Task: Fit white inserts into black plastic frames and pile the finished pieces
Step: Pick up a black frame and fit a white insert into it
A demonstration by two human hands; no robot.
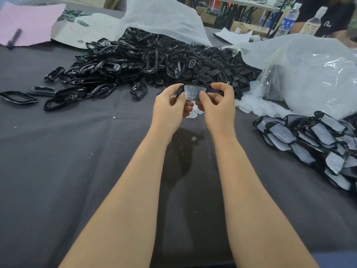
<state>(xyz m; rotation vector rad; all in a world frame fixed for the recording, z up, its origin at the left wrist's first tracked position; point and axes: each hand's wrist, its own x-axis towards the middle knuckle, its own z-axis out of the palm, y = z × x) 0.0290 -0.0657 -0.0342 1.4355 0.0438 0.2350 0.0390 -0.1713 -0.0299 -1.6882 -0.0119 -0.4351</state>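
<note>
Above grey cloth, left hand [170,105] and right hand [218,105], forearms extended, pinch black frame [214,91] with white insert [193,93].

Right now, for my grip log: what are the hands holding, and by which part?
One black frame with a white insert on it: the left hand pinches its left end, the right hand its right end.

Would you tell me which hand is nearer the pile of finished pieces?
Right. The right hand is left of the finished pile; the left hand is farther left. Both grip one frame.
</note>
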